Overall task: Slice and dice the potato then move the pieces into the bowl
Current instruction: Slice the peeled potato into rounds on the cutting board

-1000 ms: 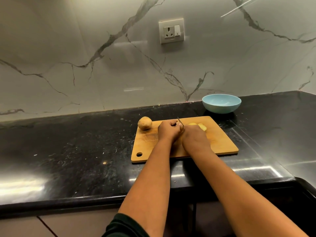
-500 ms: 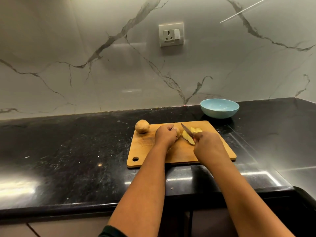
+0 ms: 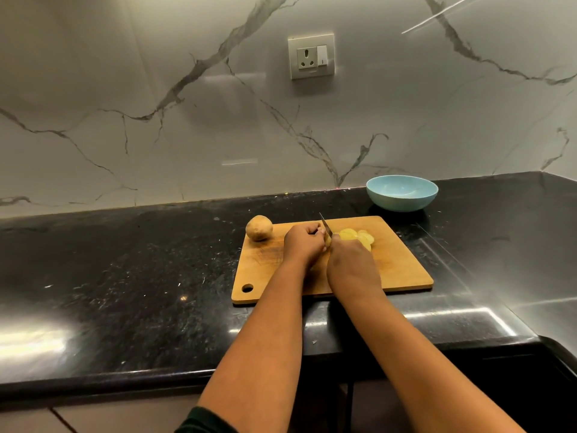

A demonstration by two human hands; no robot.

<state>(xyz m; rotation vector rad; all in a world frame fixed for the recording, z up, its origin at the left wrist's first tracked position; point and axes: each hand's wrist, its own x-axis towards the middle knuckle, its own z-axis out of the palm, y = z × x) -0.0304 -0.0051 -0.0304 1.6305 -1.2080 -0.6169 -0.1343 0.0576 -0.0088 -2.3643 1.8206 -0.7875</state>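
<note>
Mid-slicing: we pin the potato piece (image 3: 326, 240) w/ curled left hand (image 3: 303, 243), right hand (image 3: 352, 266) gripping knife (image 3: 324, 226), slices (image 3: 359, 236) piled on board (image 3: 396, 270); dicing, a second whole potato (image 3: 259, 227), empty bowl (image 3: 402, 192) remain.

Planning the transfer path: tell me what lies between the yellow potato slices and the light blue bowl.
Head view: only bare wooden cutting board, then black stone counter, separates the yellow potato slices from the light blue bowl.
</note>
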